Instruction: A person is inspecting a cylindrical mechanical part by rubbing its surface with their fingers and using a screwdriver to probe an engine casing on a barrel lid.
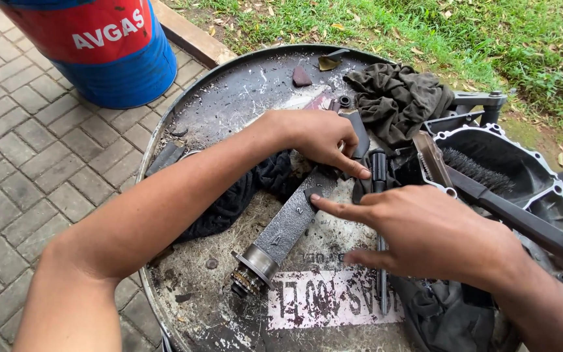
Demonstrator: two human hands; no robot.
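Note:
A grey metal crank part (280, 236) with a flat textured arm and a toothed shaft end lies on the round top of a metal drum (229, 98). My left hand (317, 138) rests on the upper end of the part, fingers curled over a dark flat piece. My right hand (418, 231) touches the part's arm with its index fingertip, other fingers spread. A thin black-handled tool (379, 195) lies under my right hand.
A dark rag (395, 98) and a black cloth (242, 195) lie on the drum. A black brush (483, 182) rests across a metal engine cover (522, 156) at right. A red and blue barrel (105, 45) stands on paving at upper left; grass beyond.

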